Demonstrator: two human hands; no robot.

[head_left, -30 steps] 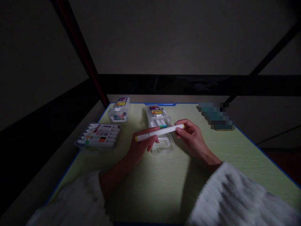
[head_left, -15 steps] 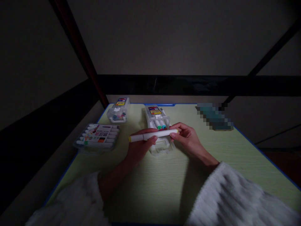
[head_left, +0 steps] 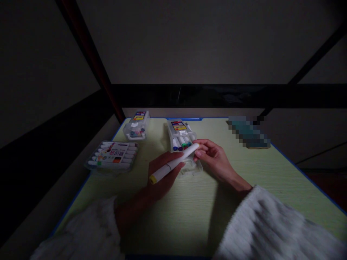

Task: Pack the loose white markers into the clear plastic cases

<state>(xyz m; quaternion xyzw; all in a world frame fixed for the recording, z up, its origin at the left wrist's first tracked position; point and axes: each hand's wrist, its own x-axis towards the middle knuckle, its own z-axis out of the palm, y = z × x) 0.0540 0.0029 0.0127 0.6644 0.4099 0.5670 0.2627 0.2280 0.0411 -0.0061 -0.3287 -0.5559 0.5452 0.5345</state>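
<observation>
A white marker pen (head_left: 176,161) with yellow ends is held slantwise above the table, its near end low and to the left. My left hand (head_left: 162,177) is closed around its barrel. At the far end, the fingers and thumb of my right hand (head_left: 215,159) pinch the tip. Just behind it lies an open clear plastic case (head_left: 173,127) with a label on top; colored marker ends (head_left: 180,148) show in its mouth. The case's flap (head_left: 193,169) lies folded down toward me, partly hidden by the marker and my hands.
A shut clear case (head_left: 137,126) stands at the table's back left. In front of it lies a flat clear pack of white markers (head_left: 114,157). A pixelated, phone-like flat object (head_left: 248,133) is at the back right. The pale green table (head_left: 257,173) has blue edges.
The marker has turned from nearly level to a steeper slant, its left end dropping toward me. My left hand has lowered slightly with it, uncovering more marker ends in the case.
</observation>
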